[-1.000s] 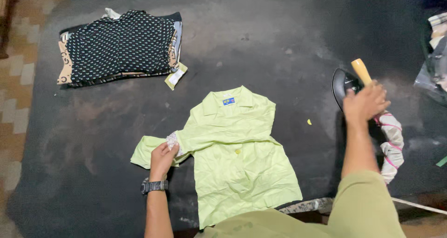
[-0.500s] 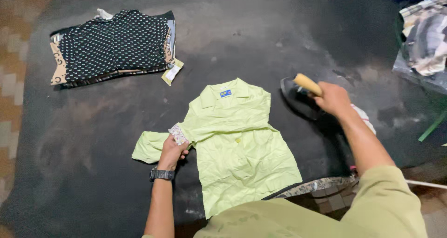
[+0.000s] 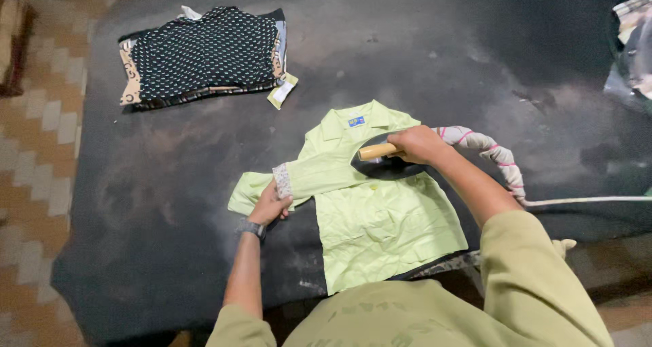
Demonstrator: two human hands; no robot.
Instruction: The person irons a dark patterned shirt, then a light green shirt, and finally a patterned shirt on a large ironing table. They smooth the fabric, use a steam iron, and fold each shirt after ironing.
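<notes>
The right hand is closed around the wooden handle of the dark iron resting on the light green shirt, whose sleeve the left hand pinches flat against the dark table.

Olive-green short-sleeved top, dark wristwatch on the left wrist, bare forearms

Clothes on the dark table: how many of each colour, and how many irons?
Light green shirt, its sleeve pinned by the left hand: 1
Black dotted folded garment: 1
Iron, gripped by the right hand: 1
Total: 3
</notes>
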